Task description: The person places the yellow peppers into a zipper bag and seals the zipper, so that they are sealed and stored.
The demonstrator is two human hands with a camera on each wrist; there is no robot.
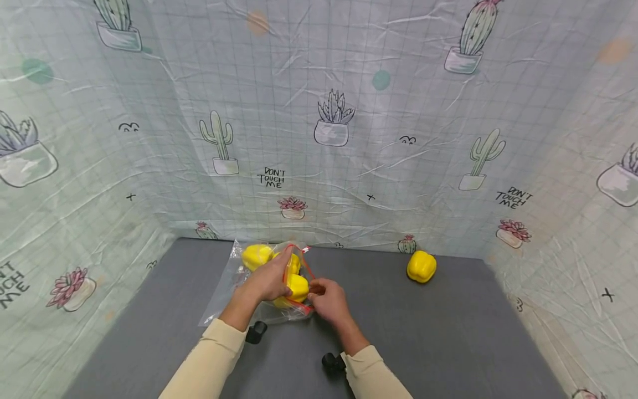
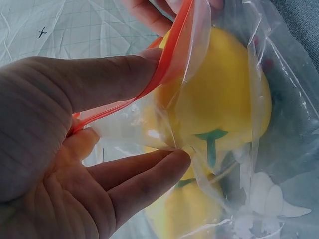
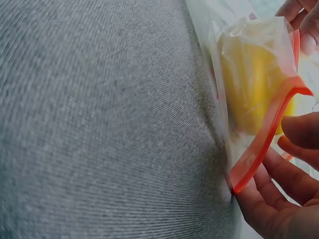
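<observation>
A clear bag (image 1: 219,302) with a red strip (image 3: 269,124) along its mouth lies left of centre on the tabletop (image 1: 389,327), several yellow peppers (image 1: 256,256) inside. The left hand (image 1: 269,277) grips the bag's rim, its thumb over the strip. The right hand (image 1: 330,300) touches the strip at the mouth's right side, beside a pepper (image 1: 298,288); whether its grip pinches the strip, I cannot tell. A lone yellow pepper (image 1: 421,266) rests far right, well apart from the bag.
</observation>
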